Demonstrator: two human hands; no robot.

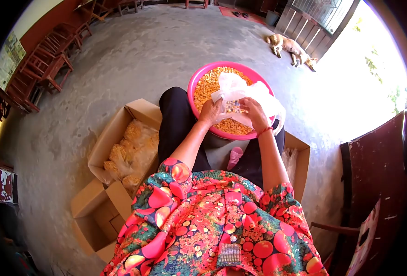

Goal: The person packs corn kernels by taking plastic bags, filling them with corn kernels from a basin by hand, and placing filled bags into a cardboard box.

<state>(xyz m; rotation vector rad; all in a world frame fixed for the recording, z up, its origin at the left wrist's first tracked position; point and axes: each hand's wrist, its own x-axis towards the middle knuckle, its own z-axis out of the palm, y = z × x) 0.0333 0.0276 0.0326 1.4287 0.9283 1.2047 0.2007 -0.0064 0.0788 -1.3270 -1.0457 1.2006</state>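
Observation:
A pink basin [192, 94] full of small orange-yellow pieces that look like corn kernels [207, 87] rests at my knees. Over it, a thin white plastic bag [233, 85] is stretched between my hands. My left hand [212, 112] has its fingers closed on the bag's left edge. On the other side, my right hand [255, 112], with a red band at the wrist, pinches the bag with bent fingers. The bag's loose part drapes over the basin's right rim. What lies inside the bag, if anything, I cannot make out.
A cardboard box [109, 133] with bags of orange pieces [132, 147] stands by my left leg, an open carton [90, 202] behind it. Another box [301, 158] holds clear plastic at my right. A dog [292, 48] lies near the doorway. Wooden chairs [47, 69] line the left wall.

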